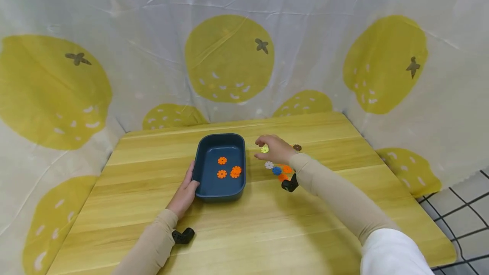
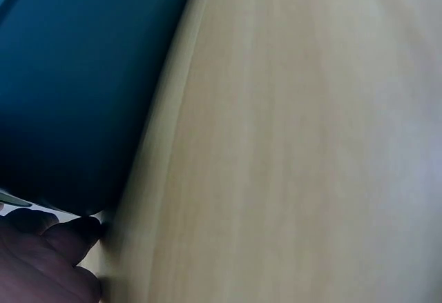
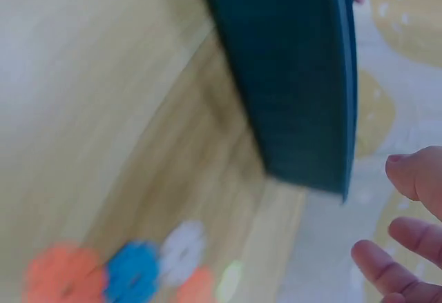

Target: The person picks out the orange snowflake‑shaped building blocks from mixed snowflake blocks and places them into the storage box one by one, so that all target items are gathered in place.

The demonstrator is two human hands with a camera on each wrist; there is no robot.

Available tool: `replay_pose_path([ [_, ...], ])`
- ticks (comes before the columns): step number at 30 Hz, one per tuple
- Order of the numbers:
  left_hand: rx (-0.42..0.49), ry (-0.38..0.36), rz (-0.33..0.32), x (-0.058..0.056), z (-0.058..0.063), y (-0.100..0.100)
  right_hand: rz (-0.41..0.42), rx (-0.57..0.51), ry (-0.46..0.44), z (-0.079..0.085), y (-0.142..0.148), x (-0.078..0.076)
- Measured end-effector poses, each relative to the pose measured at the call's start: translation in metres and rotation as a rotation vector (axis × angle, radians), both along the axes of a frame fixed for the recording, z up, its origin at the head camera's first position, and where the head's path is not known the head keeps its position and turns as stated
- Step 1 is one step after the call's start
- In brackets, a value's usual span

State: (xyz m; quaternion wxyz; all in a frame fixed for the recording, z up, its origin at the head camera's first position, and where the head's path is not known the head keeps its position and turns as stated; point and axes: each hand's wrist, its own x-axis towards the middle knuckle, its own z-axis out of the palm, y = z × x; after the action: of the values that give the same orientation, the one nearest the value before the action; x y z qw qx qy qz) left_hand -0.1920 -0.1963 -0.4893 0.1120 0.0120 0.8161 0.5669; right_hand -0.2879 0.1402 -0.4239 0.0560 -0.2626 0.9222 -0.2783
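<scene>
Four orange notched discs (image 1: 222, 161): inside the dark-blue rectangular tray (image 1: 208, 183), two of them overlapping near its right wall.
Left hand (image 1: 184, 193): gripping the tray's left side, thumb at the rim.
Right hand (image 1: 279, 150): above the table right of the tray, thumb and fingers curved and well parted, nothing between them in its grasp.
Yellow disc (image 1: 265, 149): on the table, seen through that finger gap.
White disc (image 1: 269, 165): just beside the blue disc (image 1: 276, 171).
Loose orange discs (image 1: 287, 169): near the blue one.
Brown disc (image 1: 297, 147): beyond the right wrist.
Wood-grain table (image 1: 244, 241): beneath tray and discs.
</scene>
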Motion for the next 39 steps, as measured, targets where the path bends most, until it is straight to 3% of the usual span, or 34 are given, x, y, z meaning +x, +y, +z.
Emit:
replay_pose_path([
  [12, 0.007, -0.006, 0.001, -0.001, -0.001, -0.001, -0.106, 0.053, -0.096, -0.043, 0.074, 0.017],
  [17, 0.008, -0.016, 0.002, -0.002, -0.001, -0.001, -0.072, 0.082, -0.026, -0.058, 0.087, 0.024],
  [31, 0.01, -0.008, -0.003, -0.003, -0.002, -0.001, -0.057, 0.087, 0.021, -0.065, 0.089, 0.032],
  [39, 0.013, -0.011, -0.003, -0.002, -0.002, 0.0, -0.085, 0.143, 0.088, -0.067, 0.087, 0.033],
])
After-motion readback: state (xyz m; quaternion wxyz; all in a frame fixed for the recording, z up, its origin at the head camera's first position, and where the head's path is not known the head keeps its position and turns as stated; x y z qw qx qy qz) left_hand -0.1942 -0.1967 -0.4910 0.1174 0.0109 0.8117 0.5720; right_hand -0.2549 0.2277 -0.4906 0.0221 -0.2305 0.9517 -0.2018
